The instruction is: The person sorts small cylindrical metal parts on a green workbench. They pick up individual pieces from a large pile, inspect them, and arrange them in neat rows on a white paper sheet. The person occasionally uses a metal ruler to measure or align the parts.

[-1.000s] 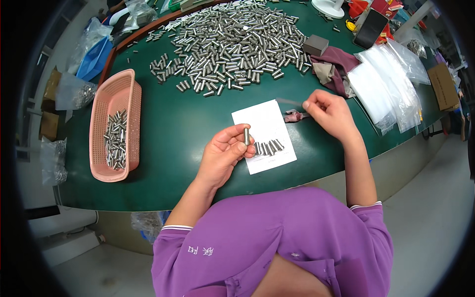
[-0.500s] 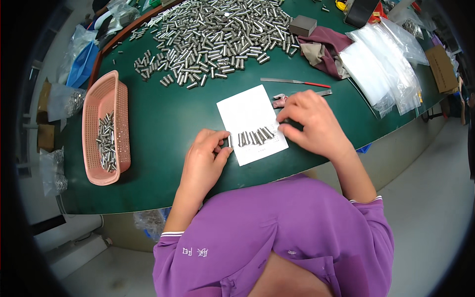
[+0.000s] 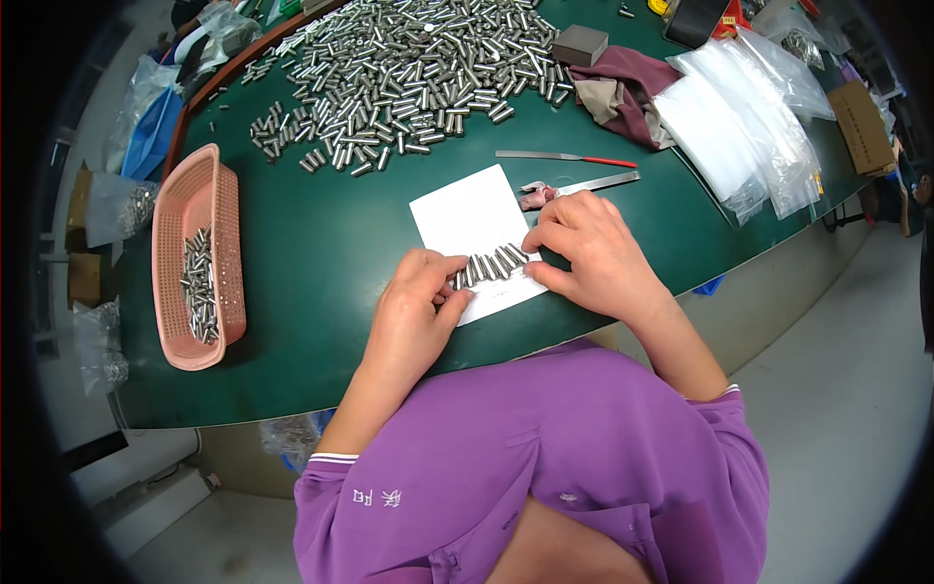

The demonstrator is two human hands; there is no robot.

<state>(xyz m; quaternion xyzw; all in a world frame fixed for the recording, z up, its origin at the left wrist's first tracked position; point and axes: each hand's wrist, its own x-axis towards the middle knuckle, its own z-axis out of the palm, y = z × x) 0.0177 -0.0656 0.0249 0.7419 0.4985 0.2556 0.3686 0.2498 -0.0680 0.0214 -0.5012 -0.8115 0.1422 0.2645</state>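
Observation:
A short row of shiny metal pins (image 3: 491, 263) lies side by side on a sheet of white paper (image 3: 469, 209). At the row's left end, my left hand (image 3: 413, 302) pinches the outermost pin between thumb and forefinger. My right hand (image 3: 593, 253) closes on the other end, thumb and forefinger against the last pin. The fingertips partly cover the end pins. Just beyond my right hand lie a flat metal strip (image 3: 608, 182) and a crumpled pinkish piece (image 3: 536, 196).
A large heap of metal pins (image 3: 418, 73) spreads across the far side of the green table (image 3: 302, 282). On the left stands a pink basket (image 3: 231, 258) holding more pins. A red-handled file (image 3: 555, 156), a maroon cloth (image 3: 628, 92), a grey block (image 3: 580, 45) and plastic bags (image 3: 725, 127) lie to the right.
My left hand has moved right, bringing its pin up to the row. My right hand has come in against the row's right end. The whole view has shifted slightly.

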